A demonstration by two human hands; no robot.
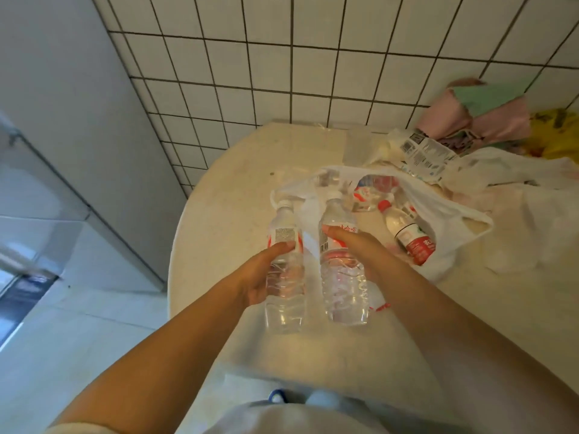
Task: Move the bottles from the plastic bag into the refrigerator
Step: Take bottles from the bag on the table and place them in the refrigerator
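- Left hand [261, 277] grips one clear ribbed plastic bottle [285, 267]; thumb lies across its red-and-white label, fingers curl round the far side, mostly hidden. White cap, looks empty or near clear, held over the table edge.
- Right hand [360, 249] grips a second clear bottle [343, 277], same ribbed shape and red-white label; thumb on the label front, fingers wrapped behind and seen only through the plastic. Cap end points toward the bag.
- Two held bottles side by side, near each other, not clearly touching.
- Plastic bag [438, 211]: thin, white, translucent, crumpled, mouth open toward the camera, lying on the table just beyond the hands.
- In the bag: one white bottle with red cap and red label [407, 234], lying tilted; at least one more clear red-labelled bottle [368, 191] further back. Exact count inside cannot be told.
- Table [219, 214]: pale cream, smooth stone-like top with rounded edge.
- More crumpled white bags [532, 214] at right; a printed label wrapper [426, 153] on top; pink and green cloth [482, 111] and something yellow [557, 133] behind.
- Wall [282, 57]: small white square tiles, dark grout.
- Smooth grey-white refrigerator [62, 120] at left, against the wall.
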